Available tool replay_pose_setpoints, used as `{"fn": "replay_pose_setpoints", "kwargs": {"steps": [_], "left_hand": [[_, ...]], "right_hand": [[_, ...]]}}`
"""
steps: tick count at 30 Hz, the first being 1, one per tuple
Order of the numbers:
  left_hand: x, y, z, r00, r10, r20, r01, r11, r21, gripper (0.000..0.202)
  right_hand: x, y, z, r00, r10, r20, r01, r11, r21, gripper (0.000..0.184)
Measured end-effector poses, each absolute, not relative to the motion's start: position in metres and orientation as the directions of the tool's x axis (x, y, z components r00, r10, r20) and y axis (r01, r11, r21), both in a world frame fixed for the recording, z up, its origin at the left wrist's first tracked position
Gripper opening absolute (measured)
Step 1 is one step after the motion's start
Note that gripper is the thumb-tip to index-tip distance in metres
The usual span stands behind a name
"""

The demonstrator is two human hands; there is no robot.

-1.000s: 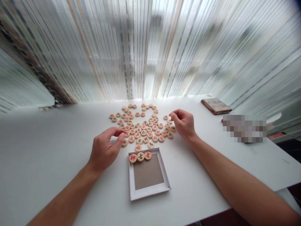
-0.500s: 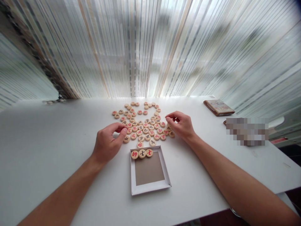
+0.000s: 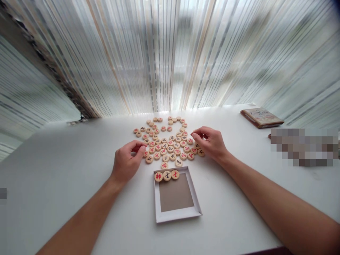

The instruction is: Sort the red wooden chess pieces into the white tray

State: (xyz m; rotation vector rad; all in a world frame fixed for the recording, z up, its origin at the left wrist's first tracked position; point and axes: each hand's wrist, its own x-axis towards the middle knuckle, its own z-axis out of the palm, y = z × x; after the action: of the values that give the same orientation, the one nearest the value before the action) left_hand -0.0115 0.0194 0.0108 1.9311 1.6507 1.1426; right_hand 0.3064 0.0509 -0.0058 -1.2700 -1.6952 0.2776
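Note:
Several round wooden chess pieces [image 3: 170,141] with red or black characters lie in a loose pile on the white table [image 3: 66,170]. My left hand [image 3: 126,162] rests at the pile's near left edge, thumb and forefinger pinched together; what they pinch is hidden. My right hand [image 3: 211,142] hovers over the pile's right edge with its fingers curled in a pinch. In front of the pile lies a shallow white box tray [image 3: 157,200] with a brown floor. Three pieces [image 3: 166,175] sit in a row along its far side.
A flat brown box [image 3: 261,117] lies at the far right of the table, and a blurred-out patch [image 3: 302,147] sits nearer on the right. A striped curtain [image 3: 170,53] hangs behind the table. The table's near edge shows at the bottom right.
The view has shifted a little, so everything sits slightly further right. My left thumb and forefinger have closed together at the pile's edge. My right hand stays curled over the right side.

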Motion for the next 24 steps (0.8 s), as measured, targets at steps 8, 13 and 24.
{"fn": "replay_pose_setpoints", "kwargs": {"steps": [8, 13, 24], "left_hand": [[-0.0155, 0.0214, 0.0089, 0.006, 0.945, 0.328, 0.645, -0.254, 0.721, 0.022], [-0.0153, 0.0215, 0.0075, -0.006, 0.946, 0.323, 0.63, -0.247, 0.736, 0.021], [-0.0139, 0.0205, 0.0045, -0.005, 0.953, 0.302, 0.617, -0.235, 0.751, 0.022]], "right_hand": [[0.3034, 0.0508, -0.0044, 0.002, 0.835, 0.551, 0.607, 0.437, -0.664, 0.02], [0.304, 0.0505, -0.0073, -0.005, 0.83, 0.557, 0.605, 0.447, -0.659, 0.02], [0.3032, 0.0471, -0.0081, -0.016, 0.822, 0.57, 0.601, 0.463, -0.651, 0.022]]}}
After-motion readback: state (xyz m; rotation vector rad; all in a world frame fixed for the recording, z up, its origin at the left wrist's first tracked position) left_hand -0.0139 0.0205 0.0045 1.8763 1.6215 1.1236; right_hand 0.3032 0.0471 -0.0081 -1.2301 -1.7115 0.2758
